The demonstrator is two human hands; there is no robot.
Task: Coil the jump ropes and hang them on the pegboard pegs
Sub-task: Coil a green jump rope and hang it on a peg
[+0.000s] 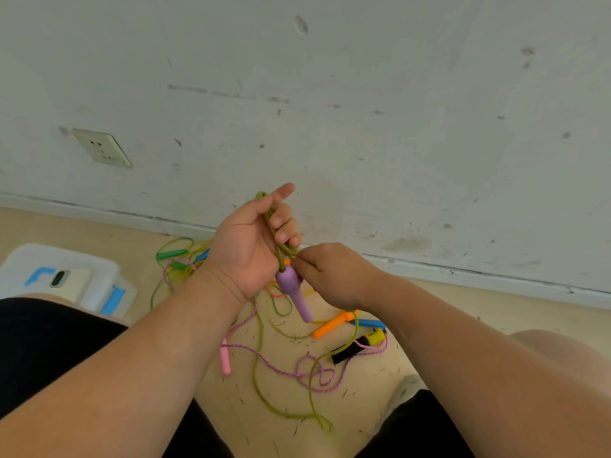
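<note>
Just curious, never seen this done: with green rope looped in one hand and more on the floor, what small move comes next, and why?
Probably pull up more green rope with the right hand and lay another loop into the left hand. It grips a few loops above the purple handle, while a long stretch trails on the floor.

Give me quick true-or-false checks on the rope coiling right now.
The left hand grips loops of the green rope. True.
The purple handle lies on the floor. False: it hangs in the air below the left hand.
The right hand pinches the green rope by the purple handle. True.
A pegboard shows on the wall. False: only a socket shows there.
The phone lies on the floor. False: it rests on a white box.
</note>
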